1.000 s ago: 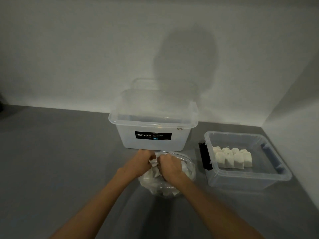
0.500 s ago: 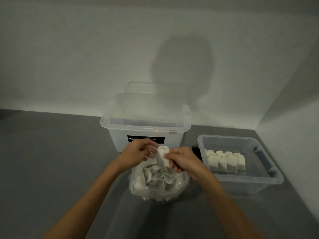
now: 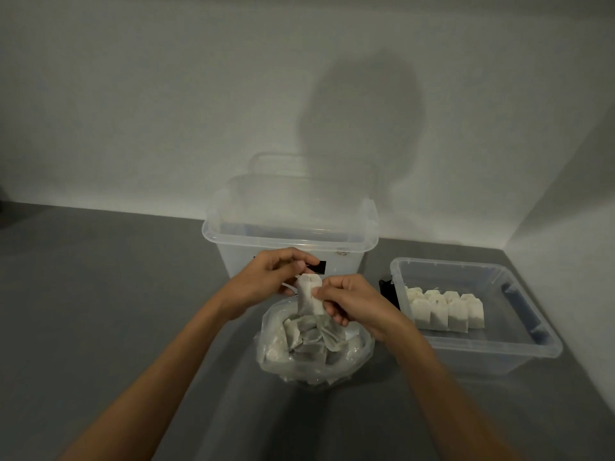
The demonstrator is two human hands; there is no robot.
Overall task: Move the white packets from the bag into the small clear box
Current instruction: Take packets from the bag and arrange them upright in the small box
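I pinch one white packet [image 3: 307, 297] between the thumb and curled fingers of my right hand [image 3: 352, 304], gripping its right edge. It hangs upright above the open mouth of the bag [image 3: 352, 356]. My left hand [image 3: 266, 277] sits just beside the packet's upper left corner, fingers curled in and thumb tip set against the forefinger. In this dim light I cannot tell whether they nip the packet, a thread from it, or nothing.

The packet is a flat, soft paper pouch, rectangular with a folded, tapered top, off-white and faintly creased. The bag is thin, crinkly clear plastic, slumped on the matte grey tabletop [image 3: 100, 294] and stuffed with a loose jumble of the same pouches.

To my right stands the small clear box [image 3: 482, 361], rigid see-through plastic with rounded corners. Inside, a neat row of packets [image 3: 446, 309] stands on end, overlapping, near its left side. Behind my hands is a larger clear tub [image 3: 289, 227] with a black label [image 3: 319, 267].
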